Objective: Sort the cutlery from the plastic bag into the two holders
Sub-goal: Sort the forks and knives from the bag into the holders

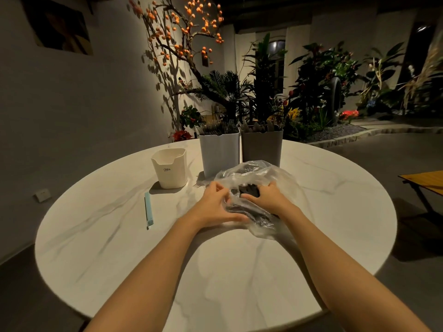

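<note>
- Left hand [217, 204]: fingers curled, pinching the clear plastic bag [257, 188] at its near-left edge.
- Right hand [265, 197]: gripping dark cutlery [249, 190] through or inside the film; which, not discernible.
- Advice: hold the bag mouth wide, draw pieces out by the handles, avoid snagging the film.
- Bag between both hands; white holder [219, 153] and grey holder [261, 147] just beyond, side by side on the table [215, 271].

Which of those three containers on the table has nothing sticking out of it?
The short cream cup, left of the two tall holders; both the white holder and grey holder show cutlery.
</note>
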The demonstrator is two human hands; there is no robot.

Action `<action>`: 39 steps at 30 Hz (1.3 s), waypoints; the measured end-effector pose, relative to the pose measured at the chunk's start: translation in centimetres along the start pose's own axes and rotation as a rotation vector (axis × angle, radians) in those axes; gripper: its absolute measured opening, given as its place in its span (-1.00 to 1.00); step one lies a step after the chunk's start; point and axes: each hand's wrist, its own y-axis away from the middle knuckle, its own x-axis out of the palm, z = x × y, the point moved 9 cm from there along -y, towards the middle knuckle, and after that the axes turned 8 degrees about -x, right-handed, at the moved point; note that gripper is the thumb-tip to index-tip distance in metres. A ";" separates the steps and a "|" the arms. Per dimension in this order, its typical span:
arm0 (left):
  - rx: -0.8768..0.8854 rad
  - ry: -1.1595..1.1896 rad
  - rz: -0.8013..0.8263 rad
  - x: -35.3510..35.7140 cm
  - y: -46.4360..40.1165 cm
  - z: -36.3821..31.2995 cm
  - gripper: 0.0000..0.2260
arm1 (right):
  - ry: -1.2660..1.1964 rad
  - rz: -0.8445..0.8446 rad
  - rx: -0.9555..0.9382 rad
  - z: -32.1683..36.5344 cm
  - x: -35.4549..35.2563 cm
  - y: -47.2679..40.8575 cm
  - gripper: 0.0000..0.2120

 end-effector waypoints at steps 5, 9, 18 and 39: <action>-0.078 0.197 0.070 0.5 0.0 -0.6 -0.33 | 0.020 0.080 0.071 0.0 0.0 0.0 -0.36; -0.120 0.058 -0.123 -1.1 -0.2 0.0 -0.43 | -0.006 0.115 0.048 -0.1 -0.7 -0.4 -0.58; 0.199 -0.011 -0.242 -2.0 0.3 -3.5 -0.38 | 0.112 0.199 0.095 -0.1 -0.4 -0.6 -0.61; -0.072 -0.001 -0.130 0.3 -0.4 -0.9 -0.09 | -0.588 0.488 0.228 1.6 -0.1 1.0 -0.89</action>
